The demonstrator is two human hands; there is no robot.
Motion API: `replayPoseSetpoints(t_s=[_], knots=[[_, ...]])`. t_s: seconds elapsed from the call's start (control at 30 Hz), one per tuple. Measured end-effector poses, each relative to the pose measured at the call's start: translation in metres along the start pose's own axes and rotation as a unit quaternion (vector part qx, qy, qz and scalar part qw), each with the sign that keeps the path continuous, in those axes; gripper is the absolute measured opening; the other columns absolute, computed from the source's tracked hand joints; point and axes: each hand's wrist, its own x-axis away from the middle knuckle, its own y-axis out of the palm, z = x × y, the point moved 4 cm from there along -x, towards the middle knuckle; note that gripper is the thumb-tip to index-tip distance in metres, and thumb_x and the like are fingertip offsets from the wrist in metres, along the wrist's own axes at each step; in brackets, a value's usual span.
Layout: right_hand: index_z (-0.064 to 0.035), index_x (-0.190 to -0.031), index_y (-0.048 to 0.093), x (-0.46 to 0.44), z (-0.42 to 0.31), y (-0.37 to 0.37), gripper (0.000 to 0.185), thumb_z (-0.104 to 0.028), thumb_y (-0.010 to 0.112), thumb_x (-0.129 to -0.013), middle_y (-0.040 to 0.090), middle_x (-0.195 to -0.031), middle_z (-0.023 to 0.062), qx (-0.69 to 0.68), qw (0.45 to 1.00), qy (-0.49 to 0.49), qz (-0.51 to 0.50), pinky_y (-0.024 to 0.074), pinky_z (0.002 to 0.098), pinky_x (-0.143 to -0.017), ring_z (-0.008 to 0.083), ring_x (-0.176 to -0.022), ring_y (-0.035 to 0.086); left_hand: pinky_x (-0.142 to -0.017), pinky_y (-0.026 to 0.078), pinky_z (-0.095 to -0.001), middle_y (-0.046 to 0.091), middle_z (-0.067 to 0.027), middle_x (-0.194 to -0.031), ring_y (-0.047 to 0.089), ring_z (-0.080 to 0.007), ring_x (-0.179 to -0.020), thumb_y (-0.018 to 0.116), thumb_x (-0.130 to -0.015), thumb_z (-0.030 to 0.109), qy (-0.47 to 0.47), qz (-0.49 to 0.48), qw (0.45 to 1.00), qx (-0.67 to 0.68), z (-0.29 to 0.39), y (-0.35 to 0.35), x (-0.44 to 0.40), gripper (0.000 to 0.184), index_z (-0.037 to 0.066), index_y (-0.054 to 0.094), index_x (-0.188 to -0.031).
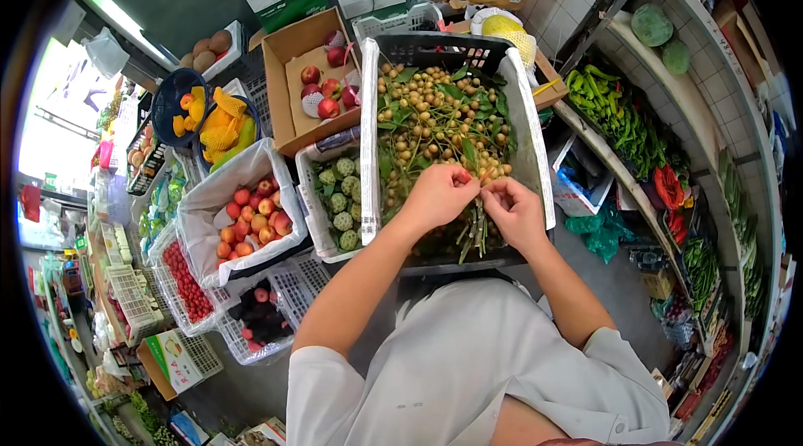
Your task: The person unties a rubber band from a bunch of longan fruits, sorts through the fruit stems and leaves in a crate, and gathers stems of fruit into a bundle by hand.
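In the head view, a person's two bare hands meet a little right of the middle of the frame, over a crate [372, 137] of small round tan fruit [435, 103] with green leaves. The left hand [442, 193] is narrow, its thumb and fingertips drawn together at the top of a bundle of cut stems [475, 235]; whether something thin lies between them is too small to tell. The right hand [514, 205], just beside it, has its fingers curled in and holds the stems near their upper part, and their cut ends point toward the bottom of the frame. Left of the crate, a white-lined bin [326, 249] holds knobby green fruit [340, 202]. Above that bin, an open cardboard box [280, 95] holds red apples [329, 107]. Toward the left of the frame, a lined basket [196, 224] holds red and yellow fruit [259, 224], with a basket of small red fruit [186, 283] beside it. At the upper right, a curved shelf [619, 163] carries green peppers [615, 112], and two large green melons [652, 25] sit on the shelf above.
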Motion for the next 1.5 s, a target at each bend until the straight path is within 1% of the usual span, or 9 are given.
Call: replayPoseSetpoints(t_s=[0.43,0.5,0.63,0.77,0.87,0.93,1.03,1.13,1.5], knots=[[0.0019,-0.103,0.072,-0.003,-0.004,-0.006,0.014,-0.009,0.071,-0.094,0.056,-0.075,0.0053,0.066,0.992,-0.104,0.0,0.0408,0.0275,-0.057,0.0116,-0.06,0.049,-0.071,0.051,-0.0323,0.069,-0.0101,-0.086,0.065,-0.0186,-0.077,0.067,-0.096,0.022,0.002,-0.038,0.999,0.006,-0.004,0.008,-0.001,0.025,-0.001,0.072,-0.099],[0.0019,-0.103,0.071,-0.001,-0.006,-0.005,0.013,-0.008,0.069,-0.095,0.057,-0.077,0.0063,0.069,0.992,-0.104,0.01,0.041,0.0275,-0.057,0.0124,-0.06,0.05,-0.071,0.052,-0.0346,0.066,-0.0109,-0.089,0.066,-0.0242,-0.08,0.068,-0.095,0.018,0.159,0.025,0.983,-0.087,0.008,0.007,0.003,0.019,0.0,0.072,-0.097],[0.0018,-0.1,0.07,0.0,-0.009,-0.007,0.012,-0.009,0.069,-0.095,0.057,-0.078,0.0074,0.08,0.991,-0.102,0.033,0.0419,0.0275,-0.057,0.0133,-0.06,0.05,-0.072,0.053,-0.0369,0.063,-0.0117,-0.09,0.065,-0.0291,-0.08,0.069,-0.093,0.014,0.252,0.062,0.957,-0.126,0.015,0.007,0.007,0.014,0.001,0.072,-0.097],[0.0018,-0.099,0.069,-0.001,-0.003,-0.008,0.013,-0.009,0.071,-0.094,0.058,-0.075,0.0073,0.059,0.994,-0.088,0.036,0.0416,0.0277,-0.054,0.0112,-0.058,0.049,-0.071,0.053,-0.0353,0.063,-0.0122,-0.089,0.065,-0.0292,-0.08,0.069,-0.092,0.012,0.24,0.057,0.963,-0.109,0.018,0.007,0.008,0.014,0.001,0.072,-0.099],[0.002,-0.099,0.069,0.0,-0.004,-0.006,0.013,-0.009,0.071,-0.093,0.059,-0.073,0.0051,0.068,0.991,-0.101,0.053,0.0401,0.0264,-0.053,0.0083,-0.057,0.048,-0.07,0.052,-0.0323,0.067,-0.0102,-0.09,0.066,-0.0221,-0.08,0.068,-0.095,0.016,0.144,0.028,0.985,-0.096,0.012,0.008,0.003,0.018,-0.001,0.072,-0.099],[0.0021,-0.098,0.069,0.0,0.001,-0.005,0.013,-0.009,0.072,-0.092,0.059,-0.073,0.0036,0.033,0.994,-0.081,0.059,0.0396,0.0256,-0.053,0.0073,-0.058,0.047,-0.066,0.049,-0.0299,0.069,-0.0068,-0.084,0.06,-0.0133,-0.072,0.067,-0.097,0.02,0.017,-0.03,0.998,0.045,-0.01,0.015,-0.005,0.021,0.0,0.073,-0.098],[0.0022,-0.096,0.07,0.0,0.0,-0.01,0.013,-0.009,0.074,-0.091,0.059,-0.073,0.0012,-0.005,0.997,-0.046,0.062,0.0388,0.0243,-0.052,0.0057,-0.058,0.047,-0.07,0.049,-0.0277,0.072,-0.0013,-0.097,0.062,-0.008,-0.085,0.066,-0.1,0.024,-0.043,-0.091,0.977,0.187,-0.02,0.021,-0.011,0.022,0.003,0.071,-0.103],[0.0018,-0.095,0.071,0.0,0.002,-0.013,0.013,-0.009,0.075,-0.09,0.059,-0.074,0.0005,-0.002,0.997,-0.052,0.063,0.0388,0.0242,-0.053,0.0056,-0.059,0.047,-0.068,0.047,-0.0237,0.071,0.0013,-0.096,0.062,-0.0065,-0.086,0.067,-0.1,0.024,-0.088,-0.116,0.973,0.181,-0.015,0.021,-0.01,0.021,0.004,0.071,-0.106],[0.0,-0.089,0.067,0.002,-0.002,-0.015,0.012,-0.009,0.074,-0.089,0.056,-0.07,0.0035,0.015,0.994,-0.077,0.07,0.0396,0.0268,-0.053,0.0091,-0.057,0.047,-0.07,0.048,-0.0251,0.073,-0.0014,-0.093,0.062,-0.0084,-0.079,0.071,-0.097,0.022,-0.033,-0.068,0.978,0.196,-0.022,0.02,-0.014,0.021,0.001,0.074,-0.1]])
